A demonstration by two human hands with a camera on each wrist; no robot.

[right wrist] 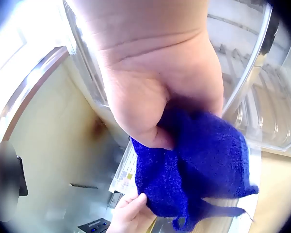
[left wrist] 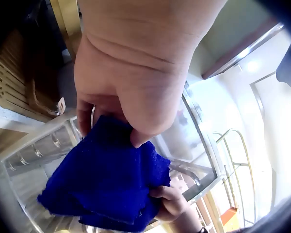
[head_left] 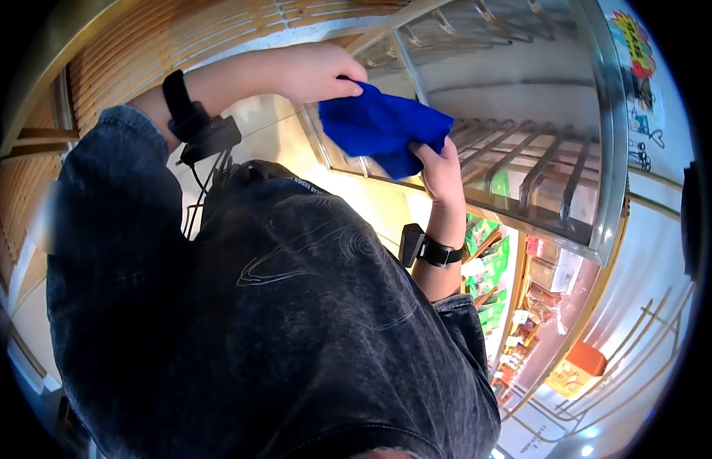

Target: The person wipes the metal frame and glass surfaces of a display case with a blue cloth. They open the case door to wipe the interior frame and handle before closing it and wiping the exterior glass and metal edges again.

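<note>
A blue cloth (head_left: 386, 126) is stretched between my two hands in front of the clear-walled display case (head_left: 516, 84). My left hand (head_left: 321, 73) pinches one corner between thumb and fingers. At the opposite edge, my right hand (head_left: 441, 172) grips the cloth with the thumb on top. In the left wrist view the blue cloth (left wrist: 106, 177) hangs folded in layers below the left hand (left wrist: 131, 92). The right wrist view has the blue cloth (right wrist: 194, 160) bunched under the right hand (right wrist: 160, 92), with a loose strip trailing from its lower edge.
Metal rods (head_left: 536, 164) line the inside of the display case. Green packets (head_left: 490, 268) and other packaged goods stand on shelves below it. A slatted wooden surface (head_left: 141, 46) lies behind the left arm. An orange box (head_left: 578, 371) sits by a wire rack at the right.
</note>
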